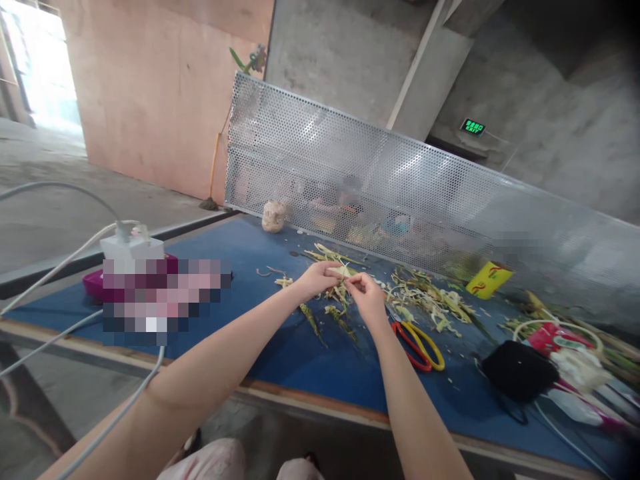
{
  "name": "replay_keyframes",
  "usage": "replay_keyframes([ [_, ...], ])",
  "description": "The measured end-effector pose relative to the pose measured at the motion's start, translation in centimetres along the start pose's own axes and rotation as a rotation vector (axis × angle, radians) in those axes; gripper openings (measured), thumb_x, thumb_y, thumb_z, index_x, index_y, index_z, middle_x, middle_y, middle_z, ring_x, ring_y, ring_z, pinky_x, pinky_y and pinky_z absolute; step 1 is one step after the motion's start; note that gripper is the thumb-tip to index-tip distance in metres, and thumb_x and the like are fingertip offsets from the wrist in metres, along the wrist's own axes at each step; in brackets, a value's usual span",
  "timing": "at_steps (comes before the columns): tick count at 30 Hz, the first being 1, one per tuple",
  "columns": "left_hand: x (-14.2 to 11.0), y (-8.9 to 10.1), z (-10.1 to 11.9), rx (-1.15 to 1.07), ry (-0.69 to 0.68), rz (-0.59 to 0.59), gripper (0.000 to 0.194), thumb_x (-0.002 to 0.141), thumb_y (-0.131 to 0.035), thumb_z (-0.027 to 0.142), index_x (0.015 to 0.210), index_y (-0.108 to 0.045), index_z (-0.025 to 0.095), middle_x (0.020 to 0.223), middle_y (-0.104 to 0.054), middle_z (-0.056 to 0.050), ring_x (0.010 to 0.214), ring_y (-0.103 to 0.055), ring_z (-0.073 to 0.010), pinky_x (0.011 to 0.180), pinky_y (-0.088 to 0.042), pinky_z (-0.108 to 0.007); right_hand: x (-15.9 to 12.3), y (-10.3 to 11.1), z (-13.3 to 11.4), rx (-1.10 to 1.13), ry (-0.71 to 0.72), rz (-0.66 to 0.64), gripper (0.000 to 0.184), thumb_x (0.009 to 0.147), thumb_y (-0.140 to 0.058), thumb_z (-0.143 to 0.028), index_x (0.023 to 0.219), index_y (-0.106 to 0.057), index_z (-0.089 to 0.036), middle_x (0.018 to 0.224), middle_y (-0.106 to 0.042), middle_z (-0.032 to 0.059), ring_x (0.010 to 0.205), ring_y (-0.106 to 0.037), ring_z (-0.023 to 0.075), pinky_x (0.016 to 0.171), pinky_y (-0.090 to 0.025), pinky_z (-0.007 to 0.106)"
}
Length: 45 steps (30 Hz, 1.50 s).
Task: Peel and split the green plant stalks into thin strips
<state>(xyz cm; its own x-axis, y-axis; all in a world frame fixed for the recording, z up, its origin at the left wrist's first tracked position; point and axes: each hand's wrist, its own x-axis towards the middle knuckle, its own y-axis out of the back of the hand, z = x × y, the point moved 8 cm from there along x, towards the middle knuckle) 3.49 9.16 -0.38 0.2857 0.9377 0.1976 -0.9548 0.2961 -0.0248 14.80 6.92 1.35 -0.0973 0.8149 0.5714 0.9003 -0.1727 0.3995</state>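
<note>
Leaf scraps lie messily around the hands on the blue worktop. Red and yellow scissors sit near the right arm. A metal screen with holes stands behind. The left hand and right hand pinch a pale leaf between them, above the worktop. Fingers hide too much to tell which way it points or its long side.

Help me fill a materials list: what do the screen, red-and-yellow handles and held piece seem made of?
Screen: likely metal; grey sheen and punched holes.
Handles: probably plastic; smooth, bright colour.
Held piece: perhaps leaf; pale, matte-looking like the scraps, too small for certainty.
</note>
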Motion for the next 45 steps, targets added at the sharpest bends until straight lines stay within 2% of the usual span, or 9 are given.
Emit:
replay_keyframes([
  [3, -0.2, -0.1, 0.2, 0.054, 0.005, -0.005, 0.058, 0.057, -0.048, -0.002, 0.114, -0.045, 0.003, 0.077, -0.067, -0.008, 0.040, -0.041, -0.0026, 0.042, -0.032, -0.017, 0.1, 0.6, -0.2, -0.072, 0.052, 0.035, 0.009, 0.065, -0.057, -0.027, 0.064, -0.055, -0.018, 0.081, -0.055, 0.0053, 0.069, -0.050, 0.0163, 0.060, -0.040, 0.027],
  [8, -0.2, -0.1, 0.2, 0.133, 0.007, -0.005, 0.060, 0.056, -0.050, 0.000, 0.116, -0.044, 0.004, 0.081, -0.067, -0.009, 0.044, -0.044, -0.0038, 0.044, -0.033, -0.016, 0.2, 0.4, 0.6, -0.108, 0.039, 0.015, 0.009, 0.068, -0.054, -0.028, 0.066, -0.054, -0.018, 0.067, -0.055, 0.0022, 0.062, -0.049, 0.0158, 0.058, -0.039, 0.027],
  [14, -0.1, 0.1, 0.0, 0.192, -0.009, -0.010, 0.058, 0.057, -0.055, 0.004, 0.114, -0.046, 0.003, 0.083, -0.067, -0.012, 0.050, -0.050, -0.0074, 0.048, -0.036, -0.019, 0.2, -0.1, 1.0, -0.080, -0.010, -0.038, 0.009, 0.069, -0.051, -0.027, 0.069, -0.052, -0.018, 0.066, -0.054, 0.0003, 0.054, -0.048, 0.0132, 0.052, -0.037, 0.024],
  [18, 0.1, 0.2, -0.4, 0.221, -0.017, -0.004, 0.067, 0.058, -0.060, 0.011, 0.120, -0.037, 0.002, 0.082, -0.066, -0.013, 0.054, -0.053, -0.0105, 0.050, -0.038, -0.022, 0.2, -0.3, 1.1, -0.050, -0.039, -0.067, 0.009, 0.068, -0.050, -0.027, 0.068, -0.051, -0.018, 0.065, -0.054, 0.0000, 0.052, -0.047, 0.0124, 0.052, -0.037, 0.024],
  [22, 0.1, 0.1, -0.5, 0.254, -0.073, -0.008, 0.075, 0.055, -0.067, 0.017, 0.121, -0.035, 0.004, 0.073, -0.064, -0.006, 0.059, -0.054, -0.0120, 0.054, -0.040, -0.023, 0.2, -0.5, 1.2, -0.020, -0.058, -0.082, 0.010, 0.067, -0.051, -0.028, 0.066, -0.050, -0.018, 0.066, -0.054, 0.0010, 0.062, -0.051, 0.0148, 0.057, -0.039, 0.025],
  [29, -0.4, 0.1, 0.4, 0.296, -0.144, 0.022, 0.077, 0.057, -0.062, 0.008, 0.125, -0.026, 0.010, 0.062, -0.057, 0.004, 0.056, -0.051, -0.0089, 0.054, -0.040, -0.021, 0.1, -0.8, 1.2, 0.002, -0.092, -0.116, 0.007, 0.066, -0.052, -0.025, 0.065, -0.051, -0.019, 0.064, -0.053, -0.0002, 0.062, -0.050, 0.0147, 0.058, -0.038, 0.025],
  [35, -0.2, 0.0, 0.3, 0.272, -0.142, 0.011, 0.080, 0.058, -0.059, 0.005, 0.128, -0.019, 0.010, 0.083, -0.060, -0.006, 0.057, -0.053, -0.0089, 0.050, -0.040, -0.021, -0.1, -1.1, 1.6, 0.032, -0.130, -0.163, 0.008, 0.068, -0.051, -0.026, 0.065, -0.051, -0.019, 0.057, -0.052, -0.0019, 0.057, -0.049, 0.0140, 0.057, -0.037, 0.026],
  [40, 0.1, -0.1, -0.2, 0.219, -0.144, -0.032, 0.075, 0.060, -0.059, 0.007, 0.126, -0.023, 0.009, 0.087, -0.061, -0.011, 0.061, -0.056, -0.0103, 0.055, -0.042, -0.022, -0.1, -1.2, 1.8, 0.075, -0.165, -0.168, 0.010, 0.068, -0.050, -0.028, 0.066, -0.049, -0.019, 0.054, -0.053, -0.0023, 0.050, -0.049, 0.0131, 0.052, -0.038, 0.025],
  [45, 0.3, -0.3, -0.4, 0.182, -0.127, -0.062, 0.081, 0.058, -0.063, 0.011, 0.127, -0.020, 0.008, 0.091, -0.060, -0.014, 0.062, -0.057, -0.0110, 0.053, -0.042, -0.023, -0.1, -1.1, 1.6, 0.091, -0.157, -0.153, 0.009, 0.065, -0.053, -0.027, 0.064, -0.051, -0.018, 0.058, -0.055, -0.0007, 0.056, -0.052, 0.0144, 0.057, -0.040, 0.026],
])
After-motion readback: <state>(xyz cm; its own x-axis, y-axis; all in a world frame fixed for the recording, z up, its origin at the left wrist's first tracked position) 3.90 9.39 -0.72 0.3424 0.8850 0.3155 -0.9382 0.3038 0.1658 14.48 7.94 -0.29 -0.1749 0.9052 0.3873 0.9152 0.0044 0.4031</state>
